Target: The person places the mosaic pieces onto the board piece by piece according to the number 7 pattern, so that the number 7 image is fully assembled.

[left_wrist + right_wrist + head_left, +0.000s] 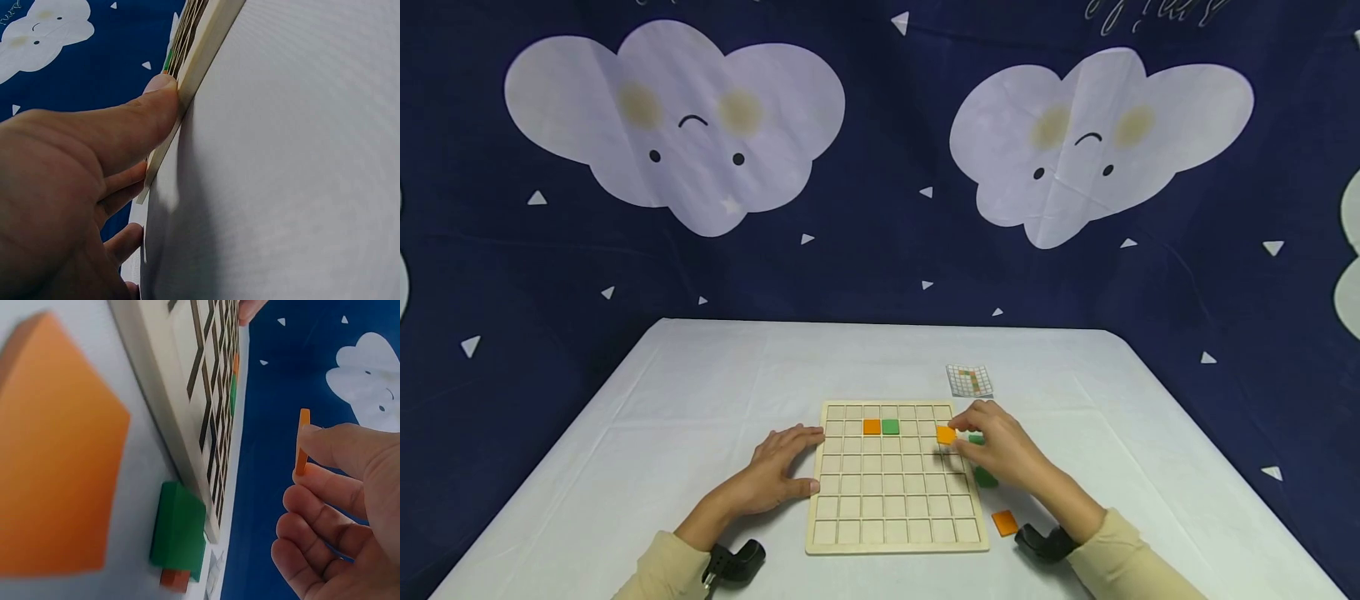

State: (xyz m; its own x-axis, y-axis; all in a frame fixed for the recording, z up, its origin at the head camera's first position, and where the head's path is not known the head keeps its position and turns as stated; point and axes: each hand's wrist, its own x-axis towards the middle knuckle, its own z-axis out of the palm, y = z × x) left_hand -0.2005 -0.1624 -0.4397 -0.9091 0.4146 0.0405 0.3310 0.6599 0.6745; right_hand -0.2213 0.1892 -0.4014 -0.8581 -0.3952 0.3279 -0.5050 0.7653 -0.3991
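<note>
A pale wooden grid board (pixel 871 507) lies flat on the white table. Within one of its upper rows sit an orange square tile (pixel 872 427) and, just right of it, a green tile (pixel 891 427). My right hand (pixel 1000 443) pinches another orange tile (pixel 302 442) between thumb and index finger, over the board's right edge. In the right wrist view its other fingers are curled below that tile. Along the board's left edge rests my left hand (pixel 775 471), fingers spread and relaxed, with the thumb and fingertips touching the frame.
To the board's right lie loose tiles: an orange one (pixel 1004 523), a green one (pixel 985 477) and another green one (pixel 976 439) partly behind my right hand. A small card with a printed grid pattern (pixel 970 382) lies beyond the board. Dark cloth with clouds (pixel 880 275) hangs behind the table.
</note>
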